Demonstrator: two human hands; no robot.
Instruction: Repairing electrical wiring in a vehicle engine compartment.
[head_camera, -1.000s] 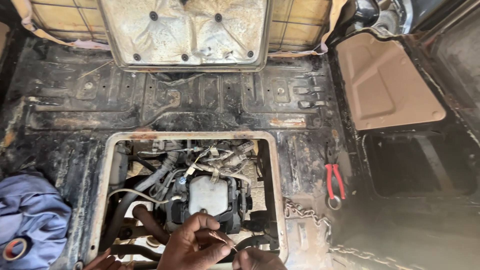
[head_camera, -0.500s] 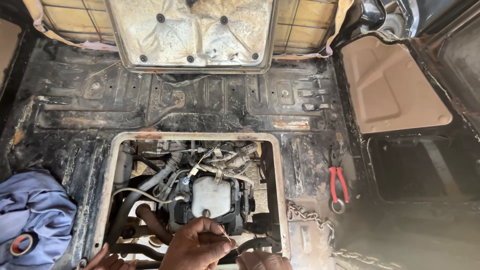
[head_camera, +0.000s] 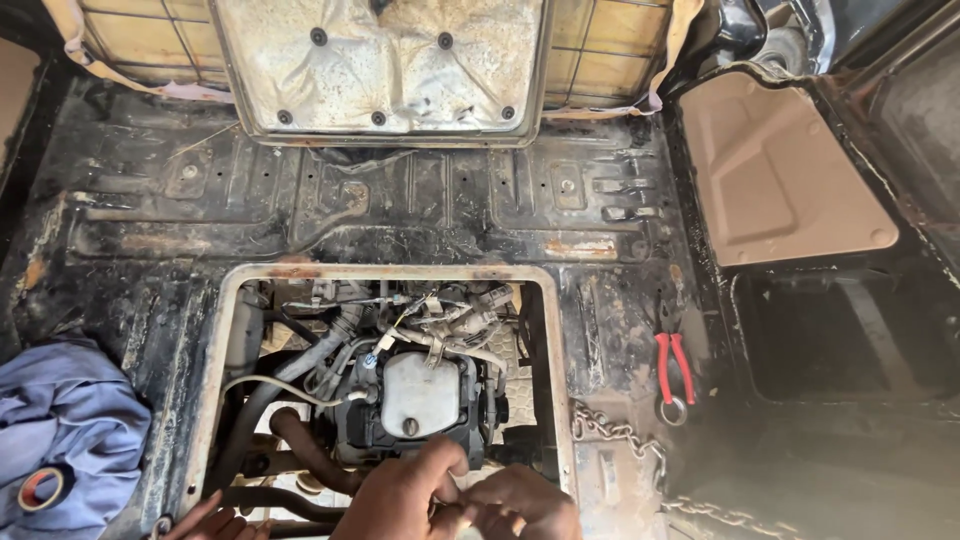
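My left hand (head_camera: 400, 495) and my right hand (head_camera: 525, 505) meet at the bottom edge, over the near side of a rectangular opening (head_camera: 380, 272) in a dirty vehicle floor. Both have their fingers curled and touching each other. Whatever sits between the fingertips is hidden. Just beyond my left hand is an engine part with a pale grey cap (head_camera: 420, 395), surrounded by hoses (head_camera: 300, 450) and wires. More fingertips (head_camera: 200, 520) show at the lower left edge of the opening; I cannot tell whose they are.
Red-handled pliers (head_camera: 672, 365) lie on the floor right of the opening, with a chain (head_camera: 610, 432) near them. A blue cloth (head_camera: 70, 420) and a tape roll (head_camera: 42, 488) are at the left. A tilted-up seat base (head_camera: 380, 60) stands behind, a tan panel (head_camera: 780, 170) at right.
A thin pale wire seen between my hands a second ago no longer shows. Both hands have drawn closer together and lower in view. The camera tilted slightly.
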